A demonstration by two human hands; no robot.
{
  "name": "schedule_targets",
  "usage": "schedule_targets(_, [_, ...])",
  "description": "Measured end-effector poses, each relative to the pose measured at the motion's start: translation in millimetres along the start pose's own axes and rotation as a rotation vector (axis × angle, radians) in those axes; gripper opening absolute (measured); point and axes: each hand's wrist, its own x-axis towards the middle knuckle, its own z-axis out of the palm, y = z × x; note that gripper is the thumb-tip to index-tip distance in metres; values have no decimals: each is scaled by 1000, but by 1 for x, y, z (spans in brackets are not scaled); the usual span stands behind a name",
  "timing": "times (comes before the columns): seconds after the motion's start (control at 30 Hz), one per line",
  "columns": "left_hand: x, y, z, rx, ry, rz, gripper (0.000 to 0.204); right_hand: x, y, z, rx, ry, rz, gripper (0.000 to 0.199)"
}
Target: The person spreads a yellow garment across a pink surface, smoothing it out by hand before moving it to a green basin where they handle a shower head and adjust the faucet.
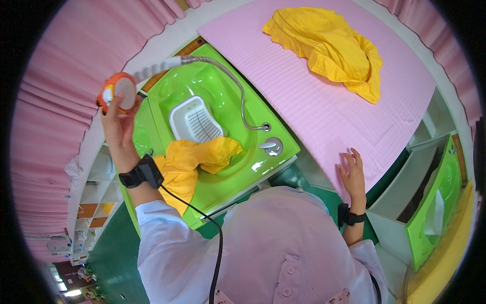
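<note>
Your left hand (117,126) is raised beside the green basin (253,152), its fingers closed around an orange, round-faced shower head (119,91) held up above the basin's near-left corner. Its grey ribbed hose (238,86) curves from just beyond that hand across the basin to a fitting near the chrome tap (272,146). Inside the basin, just right of your left wrist, a white slatted head rest (195,120) sits in the hollow, and a yellow cloth (195,159) lies bunched below it, spilling over the near rim. Your right hand (353,172) lies flat, fingers spread, on the near edge of the pink mat (314,96). Well beyond it, a second yellow cloth (329,48) is heaped on the mat.
</note>
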Motion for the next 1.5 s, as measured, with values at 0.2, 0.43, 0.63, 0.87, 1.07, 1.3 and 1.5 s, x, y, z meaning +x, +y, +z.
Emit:
schedule_targets(0.2, [34, 64, -35, -226, 13, 41, 47, 8, 0, 4, 10, -21, -35, 36])
schedule_targets(0.43, [43, 93, -29, -284, -11, -24, 47, 21, -4, 9, 44, -11, -65, 35])
schedule_targets(0.63, [18, 80, 0, -71, -40, -59, 48, 28, -3, 10, 23, 14, -123, 36])
schedule_targets(0.87, [13, 28, 29, 21, -101, -142, 51, 27, 5, -3, -1, 13, -77, 35])
schedule_targets(1.07, [8, 4, 53, 183, -183, -143, 55, 16, 17, -13, -45, 17, -21, 36])
schedule_targets(1.3, [9, -25, 68, 216, -243, -237, 57, 3, 26, -17, -78, 26, 38, 36])
schedule_targets(1.5, [1, -58, 80, 266, -352, -279, 55, 0, 25, -18, -69, 49, 37, 36])
